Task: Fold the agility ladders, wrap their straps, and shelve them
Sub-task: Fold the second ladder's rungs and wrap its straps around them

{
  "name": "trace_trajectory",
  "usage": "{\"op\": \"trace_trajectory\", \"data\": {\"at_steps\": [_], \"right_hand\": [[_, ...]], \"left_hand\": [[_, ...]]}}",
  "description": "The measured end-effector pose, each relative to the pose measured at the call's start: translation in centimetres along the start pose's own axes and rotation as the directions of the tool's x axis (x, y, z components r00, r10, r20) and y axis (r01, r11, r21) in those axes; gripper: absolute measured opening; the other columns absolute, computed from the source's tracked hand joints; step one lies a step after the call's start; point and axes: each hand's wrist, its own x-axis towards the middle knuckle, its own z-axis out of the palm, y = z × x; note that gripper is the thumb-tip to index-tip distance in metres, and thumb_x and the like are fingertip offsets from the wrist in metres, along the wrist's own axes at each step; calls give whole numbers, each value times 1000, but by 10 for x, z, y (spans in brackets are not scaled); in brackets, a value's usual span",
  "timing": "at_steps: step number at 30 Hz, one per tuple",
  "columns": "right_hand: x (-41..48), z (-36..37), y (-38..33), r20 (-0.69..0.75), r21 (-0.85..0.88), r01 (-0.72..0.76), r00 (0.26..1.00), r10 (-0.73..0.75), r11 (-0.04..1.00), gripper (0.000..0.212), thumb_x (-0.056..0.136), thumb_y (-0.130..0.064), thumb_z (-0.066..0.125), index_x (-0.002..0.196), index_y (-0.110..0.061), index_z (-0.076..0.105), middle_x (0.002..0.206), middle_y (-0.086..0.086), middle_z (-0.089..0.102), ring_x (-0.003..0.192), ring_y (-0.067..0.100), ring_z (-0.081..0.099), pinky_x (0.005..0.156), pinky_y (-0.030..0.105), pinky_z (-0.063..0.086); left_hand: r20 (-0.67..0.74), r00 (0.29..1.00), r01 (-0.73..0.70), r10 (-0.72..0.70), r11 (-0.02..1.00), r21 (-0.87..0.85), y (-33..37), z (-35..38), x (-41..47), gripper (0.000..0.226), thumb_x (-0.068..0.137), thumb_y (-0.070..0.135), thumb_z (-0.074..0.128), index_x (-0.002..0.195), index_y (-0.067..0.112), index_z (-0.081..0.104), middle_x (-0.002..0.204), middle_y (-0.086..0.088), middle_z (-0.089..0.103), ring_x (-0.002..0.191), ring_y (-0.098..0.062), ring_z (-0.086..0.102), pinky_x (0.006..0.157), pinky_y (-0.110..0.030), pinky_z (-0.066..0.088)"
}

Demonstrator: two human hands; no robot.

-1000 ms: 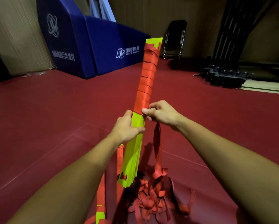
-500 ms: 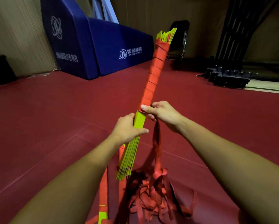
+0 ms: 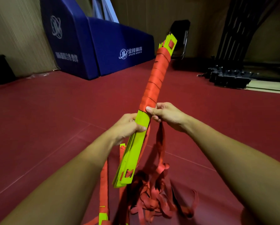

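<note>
bundle [image 3: 133, 151] rolled flat-side up — left grip [image 3: 128, 126] clasps it, right grip [image 3: 166, 114] pinches strap [image 3: 154, 80].

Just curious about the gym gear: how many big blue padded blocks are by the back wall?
2. The taller blue padded block stands at the left; the lower one sits right beside it. More may hide behind them.

Open red floor [image 3: 55, 127] lies left, while loose straps [image 3: 153, 200] tangle below and blue mats [image 3: 103, 51] block behind.
</note>
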Motion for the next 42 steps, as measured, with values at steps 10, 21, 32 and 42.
{"op": "trace_trajectory", "data": {"at_steps": [10, 21, 32, 42], "right_hand": [[-2, -5, 18, -2, -52, -59, 998, 59, 997, 21, 96, -24, 63, 83, -8, 57, 63, 0, 57, 55, 7, 47, 58, 17, 39], [-7, -1, 3, -9, 13, -72, 997, 72, 997, 25, 95, -18, 63, 71, -13, 59, 57, -1, 51, 48, 6, 40, 49, 15, 33], [6, 9, 1, -363, -100, -81, 931, 39, 992, 41, 85, -40, 74, 59, -12, 58, 57, 6, 55, 50, 12, 42, 54, 27, 33], [-8, -10, -5, -19, 5, -127, 992, 127, 992, 23, 97, -15, 60, 75, -9, 59, 55, -1, 51, 46, 5, 41, 47, 14, 34]], "left_hand": [[-37, 999, 31, -22, 958, 285, -2, 5, 6, 25, 88, -1, 60, 109, 11, 52, 88, -6, 56, 79, -18, 54, 66, -29, 44], [-63, 998, 25, -27, 999, -24, -2, 7, 12, 28, 87, -8, 68, 108, 8, 61, 92, -3, 72, 77, -10, 68, 70, -22, 56], [-321, 926, 140, 200, 608, 781, -3, 23, 11, 61, 72, 61, 76, 112, 17, 62, 113, -12, 67, 110, -36, 62, 86, -40, 49], [-207, 977, 110, -52, 954, 279, -5, 17, 18, 31, 63, 28, 87, 91, 22, 76, 84, 6, 78, 84, -14, 72, 91, -37, 57]]}}
